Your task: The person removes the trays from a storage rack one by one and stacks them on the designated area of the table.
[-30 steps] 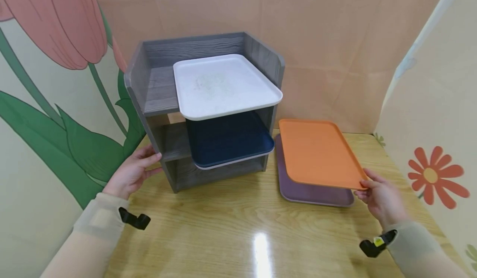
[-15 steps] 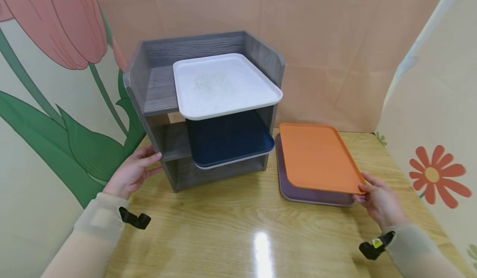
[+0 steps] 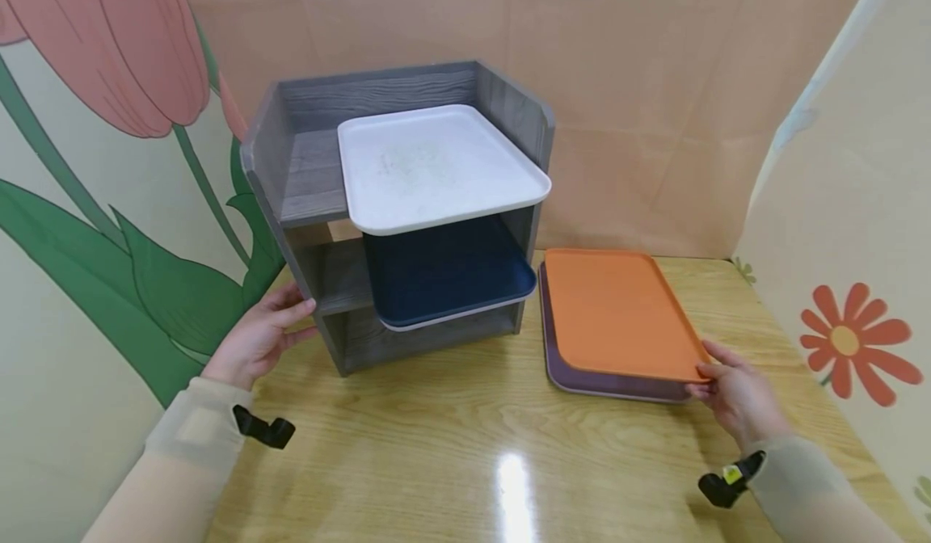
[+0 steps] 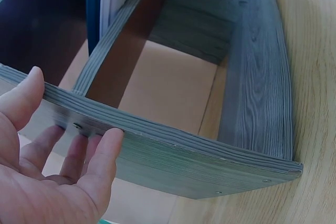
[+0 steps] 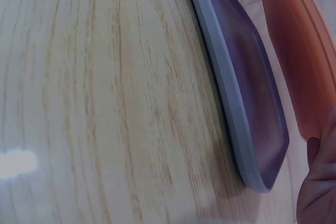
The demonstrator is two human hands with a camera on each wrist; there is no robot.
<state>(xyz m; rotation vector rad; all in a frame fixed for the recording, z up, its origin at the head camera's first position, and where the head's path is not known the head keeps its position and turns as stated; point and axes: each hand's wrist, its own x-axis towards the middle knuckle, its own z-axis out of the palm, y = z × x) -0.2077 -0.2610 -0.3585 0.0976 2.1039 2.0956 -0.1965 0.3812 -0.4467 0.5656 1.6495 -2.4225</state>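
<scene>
You can read no text, label, brand, number or sign: none on the gray shelf [image 3: 313,170], the white tray [image 3: 444,170] atop it, the navy tray [image 3: 451,272] below that, or the orange tray [image 3: 621,313] right of the shelf. The yellow patch [image 3: 731,474], farther right, is too small to make out.

Head view looks forward and down; 2 closer wrist views share its gray shelving unit [image 3: 314,173] (left), orange tray [image 3: 621,317] (right).

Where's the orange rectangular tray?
In the head view, the orange tray is on the right, over the purple rectangular tray, its near corner held by the right hand.
</scene>
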